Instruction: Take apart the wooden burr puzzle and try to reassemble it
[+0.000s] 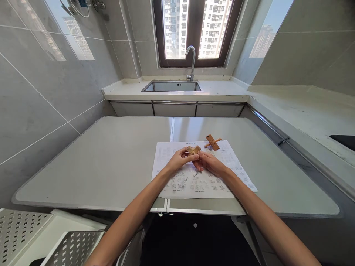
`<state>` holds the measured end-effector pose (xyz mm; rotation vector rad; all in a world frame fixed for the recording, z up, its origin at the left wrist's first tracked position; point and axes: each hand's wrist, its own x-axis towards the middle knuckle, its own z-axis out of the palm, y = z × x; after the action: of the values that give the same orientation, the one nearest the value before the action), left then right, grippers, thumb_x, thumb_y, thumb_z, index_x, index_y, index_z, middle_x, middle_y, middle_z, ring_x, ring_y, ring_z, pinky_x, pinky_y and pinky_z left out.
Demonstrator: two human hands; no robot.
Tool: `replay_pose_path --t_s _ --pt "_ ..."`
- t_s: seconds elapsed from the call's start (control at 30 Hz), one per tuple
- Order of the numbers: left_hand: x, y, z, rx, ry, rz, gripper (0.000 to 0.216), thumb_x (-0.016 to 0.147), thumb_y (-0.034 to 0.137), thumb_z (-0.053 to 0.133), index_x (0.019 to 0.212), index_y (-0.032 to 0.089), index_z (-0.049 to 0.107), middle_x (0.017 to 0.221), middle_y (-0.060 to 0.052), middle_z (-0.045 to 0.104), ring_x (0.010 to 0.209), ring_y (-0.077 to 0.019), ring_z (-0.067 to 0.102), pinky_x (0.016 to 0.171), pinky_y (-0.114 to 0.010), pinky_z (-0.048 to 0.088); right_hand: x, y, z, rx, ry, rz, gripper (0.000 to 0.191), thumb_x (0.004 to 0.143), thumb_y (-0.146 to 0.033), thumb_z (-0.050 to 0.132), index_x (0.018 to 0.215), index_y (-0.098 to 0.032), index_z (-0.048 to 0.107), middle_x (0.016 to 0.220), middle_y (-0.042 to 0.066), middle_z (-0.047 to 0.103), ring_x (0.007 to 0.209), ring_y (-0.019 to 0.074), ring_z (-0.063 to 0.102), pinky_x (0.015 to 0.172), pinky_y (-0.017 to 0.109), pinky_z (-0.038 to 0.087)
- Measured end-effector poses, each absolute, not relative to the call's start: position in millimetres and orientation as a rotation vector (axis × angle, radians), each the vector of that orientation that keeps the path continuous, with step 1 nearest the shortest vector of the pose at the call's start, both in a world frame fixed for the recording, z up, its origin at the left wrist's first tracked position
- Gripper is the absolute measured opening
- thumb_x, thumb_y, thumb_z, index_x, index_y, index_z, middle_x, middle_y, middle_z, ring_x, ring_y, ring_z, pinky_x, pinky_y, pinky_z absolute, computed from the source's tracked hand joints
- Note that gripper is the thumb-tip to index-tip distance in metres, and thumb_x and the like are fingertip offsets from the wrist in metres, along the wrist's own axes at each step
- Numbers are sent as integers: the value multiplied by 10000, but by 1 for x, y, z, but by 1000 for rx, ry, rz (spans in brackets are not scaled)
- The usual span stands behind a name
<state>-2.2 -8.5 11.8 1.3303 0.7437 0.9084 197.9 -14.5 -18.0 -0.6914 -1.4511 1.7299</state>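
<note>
Between my two hands, just above the printed sheet, is a small wooden interlocking puzzle (193, 150) made of crossed light-brown pieces. My left hand (181, 158) grips it from the left, with thumb and fingers closed round its edge. From the right, my right hand (209, 162) has its fingers closed at the puzzle's lower right side, partly hiding it. Beyond my right hand, a second wooden puzzle piece (213, 142), darker and cross-shaped with a thin rod through it, rests on the sheet's far edge. The paper sheet (177, 184) carries rows of small printed diagrams and text.
The sheet lies on a pale folding table (105, 162) with a centre seam. Behind it are a counter with a steel sink (172, 87), a tap (192, 62) and a window. White perforated plastic items (24, 229) stand at lower left. A counter (313, 111) runs along the right.
</note>
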Motion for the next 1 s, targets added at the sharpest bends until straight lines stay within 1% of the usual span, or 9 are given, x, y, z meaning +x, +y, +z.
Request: replay_pose_path --t_s 0.1,0.2,0.33,0.43,0.53,0.63,0.73,0.87,1.0 --pt "-2 -8 12 1334 712 886 405 800 477 856 1010 154 732 949 -74 759 979 -255 710 993 -413 492 202 -14 -18 -654 -1430 1792 472 979 -652 607 941 -183 647 798 29 618 591 129 541 522 257 452" --pt "-3 -7 13 1335 677 869 419 808 479 849 1040 150 735 1012 -89 762 1035 -268 705 1017 -417 483 206 -15 -17 -634 -1446 1834 490 957 -664 633 956 -175 665 815 40 626 598 132 537 522 261 444" --pt "-5 -7 12 1333 628 811 531 792 460 873 1198 155 717 1156 -122 756 1126 -295 686 1047 -422 472 206 -16 -17 -637 -1528 1834 455 895 -599 763 837 -156 673 739 18 615 583 114 514 548 253 428" --pt "-6 -7 12 1338 597 776 564 789 466 878 1223 154 697 1111 -117 761 1050 -278 705 1009 -413 495 204 -16 -16 -666 -1588 1783 463 899 -589 765 776 -153 672 672 1 603 553 106 493 536 248 409" --pt "-8 -7 15 1353 566 761 573 771 466 891 1211 156 693 1039 -99 753 947 -245 708 945 -385 523 203 -17 -15 -704 -1630 1717 458 899 -590 764 786 -153 686 633 -11 597 536 112 488 535 257 412" --pt "-8 -8 19 1379 557 756 564 763 447 899 1207 169 691 1028 -84 740 882 -210 699 901 -353 531 203 -18 -12 -735 -1660 1653 451 894 -592 766 804 -155 701 598 -25 572 543 124 492 560 270 419" --pt "-8 -9 21 1392 557 753 560 748 437 910 1190 177 687 1019 -78 731 830 -195 693 856 -341 540 201 -20 -9 -765 -1682 1596 460 887 -605 765 788 -160 703 586 -30 550 544 127 476 563 276 398" --pt "-8 -10 22 1408 538 776 571 752 432 912 1211 187 676 1028 -75 727 804 -189 694 851 -348 544 200 -20 -8 -792 -1702 1542 491 876 -639 754 773 -162 700 603 -27 548 535 119 453 555 278 376" --pt "-9 -11 22 1442 547 799 571 759 429 913 1218 191 671 1066 -80 722 850 -199 708 879 -363 548 200 -21 -7 -798 -1718 1509 500 885 -650 734 767 -166 696 590 -29 529 541 123 439 550 279 367"
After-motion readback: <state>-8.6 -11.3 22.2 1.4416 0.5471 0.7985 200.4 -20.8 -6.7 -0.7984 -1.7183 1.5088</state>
